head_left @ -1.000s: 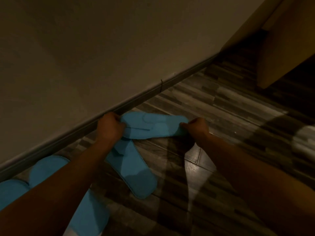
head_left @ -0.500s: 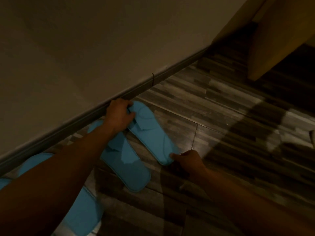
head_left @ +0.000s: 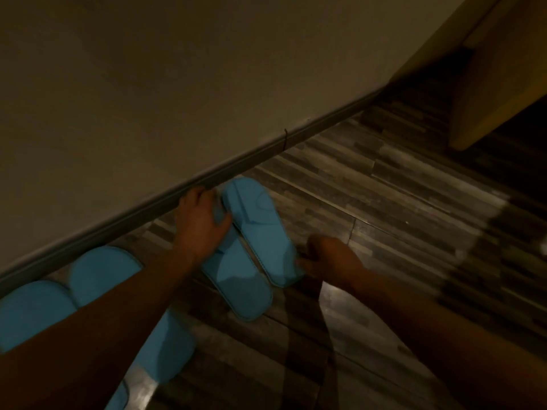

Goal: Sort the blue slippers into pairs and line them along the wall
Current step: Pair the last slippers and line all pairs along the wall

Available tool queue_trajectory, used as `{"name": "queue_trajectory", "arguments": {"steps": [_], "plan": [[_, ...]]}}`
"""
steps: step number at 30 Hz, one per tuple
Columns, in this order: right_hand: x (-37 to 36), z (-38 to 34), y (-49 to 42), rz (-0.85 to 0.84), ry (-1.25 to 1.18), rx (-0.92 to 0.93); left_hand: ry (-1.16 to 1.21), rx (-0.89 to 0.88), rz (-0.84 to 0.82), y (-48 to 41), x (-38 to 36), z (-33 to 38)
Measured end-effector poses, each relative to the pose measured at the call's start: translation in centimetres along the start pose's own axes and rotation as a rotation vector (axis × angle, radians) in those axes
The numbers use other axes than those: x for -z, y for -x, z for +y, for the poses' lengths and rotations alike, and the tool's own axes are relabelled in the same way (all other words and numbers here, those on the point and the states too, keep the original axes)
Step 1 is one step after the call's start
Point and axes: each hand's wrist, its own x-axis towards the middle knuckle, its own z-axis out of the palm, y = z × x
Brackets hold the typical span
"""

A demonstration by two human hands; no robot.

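Two blue slippers (head_left: pixel 254 232) side by side, toes at wall (head_left: pixel 148 99)

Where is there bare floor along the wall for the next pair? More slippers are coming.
Free: the floor strip along the skirting board beyond the rightmost slipper, up to the wooden panel. Crowded: left of that, where the left hand, right hand and the earlier slippers fill the wall line.

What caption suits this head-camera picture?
Left hand and right hand set two blue slippers side by side near the wall.
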Motion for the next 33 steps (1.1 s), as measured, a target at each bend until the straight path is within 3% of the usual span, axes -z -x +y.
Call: {"name": "queue_trajectory", "arguments": {"steps": [3,10,33], "plan": [[1.6,-0.6,-2.4,0.075,0.162,0.301,-0.021,0.045,-0.021,4.4,0.1,-0.9],[0.7,-2.9,-6.7,-0.208,0.459,0.541,-0.305,-0.123,-0.267,10.1,-2.4,-1.9],[0.1,-2.7,-7.4,-0.231,0.539,0.557,-0.335,-0.093,-0.310,9.2,-3.5,-3.4]]}}
